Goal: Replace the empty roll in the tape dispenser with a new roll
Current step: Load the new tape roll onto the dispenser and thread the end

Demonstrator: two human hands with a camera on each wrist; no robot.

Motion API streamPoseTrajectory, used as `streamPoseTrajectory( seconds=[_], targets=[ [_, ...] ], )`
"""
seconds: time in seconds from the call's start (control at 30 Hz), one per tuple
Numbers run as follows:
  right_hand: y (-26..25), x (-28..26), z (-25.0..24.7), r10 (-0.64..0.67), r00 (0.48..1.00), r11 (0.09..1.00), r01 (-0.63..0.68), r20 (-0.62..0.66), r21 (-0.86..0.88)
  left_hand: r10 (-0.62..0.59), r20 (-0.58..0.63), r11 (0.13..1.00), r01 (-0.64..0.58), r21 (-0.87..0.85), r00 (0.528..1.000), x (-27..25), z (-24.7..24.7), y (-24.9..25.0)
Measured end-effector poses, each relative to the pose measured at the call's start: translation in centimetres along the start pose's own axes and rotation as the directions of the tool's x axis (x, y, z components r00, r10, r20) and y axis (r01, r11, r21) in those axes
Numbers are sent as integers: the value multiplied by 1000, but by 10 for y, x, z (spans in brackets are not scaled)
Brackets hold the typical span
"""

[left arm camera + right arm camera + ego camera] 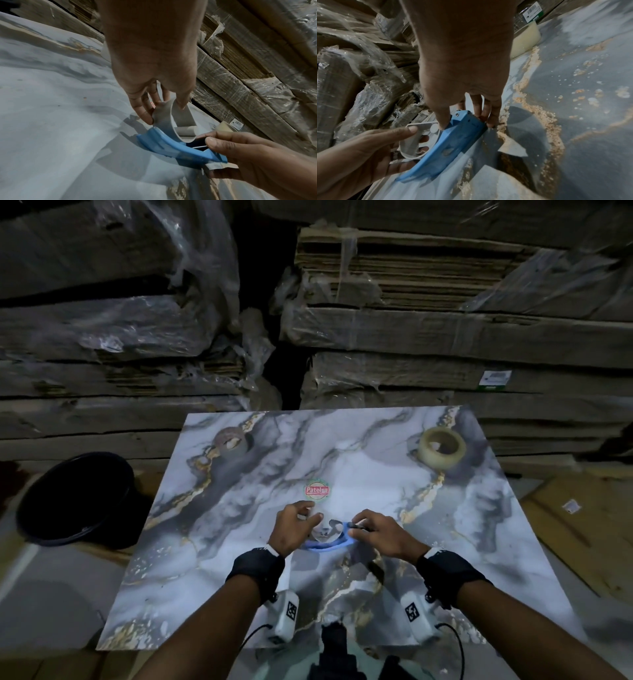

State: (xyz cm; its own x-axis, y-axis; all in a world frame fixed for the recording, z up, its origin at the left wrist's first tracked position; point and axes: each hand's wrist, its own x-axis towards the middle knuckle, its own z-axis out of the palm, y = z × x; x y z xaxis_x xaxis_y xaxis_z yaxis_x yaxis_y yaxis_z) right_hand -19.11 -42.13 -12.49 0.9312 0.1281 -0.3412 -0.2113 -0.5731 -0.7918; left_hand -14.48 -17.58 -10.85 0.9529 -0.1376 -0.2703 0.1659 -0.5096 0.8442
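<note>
A blue tape dispenser (pixel 327 545) lies on the marble-patterned board (pixel 342 460), near its middle. My left hand (pixel 310 513) pinches the grey empty core (pixel 171 121) between thumb and fingers. The core's lower edge sits in the curve of the dispenser (pixel 171 146). My right hand (pixel 356 525) grips the dispenser's right end; in the right wrist view its thumb and fingers clamp the blue body (pixel 453 142) from both sides. The new roll (pixel 442 448), pale and thick, lies flat at the board's far right corner, also seen as the new roll (pixel 523 40) behind my right hand.
A brownish ring (pixel 231 440) lies at the board's far left. A round red-and-green sticker (pixel 317 490) is just beyond my hands. A black tub (pixel 75 498) stands on the floor to the left. Plastic-wrapped stacks of flat cardboard (pixel 445 337) rise behind the board.
</note>
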Motion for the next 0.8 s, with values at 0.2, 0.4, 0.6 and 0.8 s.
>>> streamPoseTrajectory(
  seconds=[0.2, 0.4, 0.6, 0.8],
  targets=[
    [-12, 10, -1, 84, 995, 995, -86, -50, -54, 37, 18, 999, -38, 29, 999, 29, -10, 12],
    [-17, 16, 5, 161, 984, 985, -165, -76, -56, -24, 103, 995, 14, 97, 994, 56, -11, 18],
    [-23, 16, 7, 219, 972, 975, -222, -90, -26, -85, 153, 990, 67, 122, 984, 73, -5, 16],
    [-32, 11, 11, 259, 955, 964, -264, -145, -14, -80, 253, 980, 30, 198, 964, 78, -12, 13]
  ],
)
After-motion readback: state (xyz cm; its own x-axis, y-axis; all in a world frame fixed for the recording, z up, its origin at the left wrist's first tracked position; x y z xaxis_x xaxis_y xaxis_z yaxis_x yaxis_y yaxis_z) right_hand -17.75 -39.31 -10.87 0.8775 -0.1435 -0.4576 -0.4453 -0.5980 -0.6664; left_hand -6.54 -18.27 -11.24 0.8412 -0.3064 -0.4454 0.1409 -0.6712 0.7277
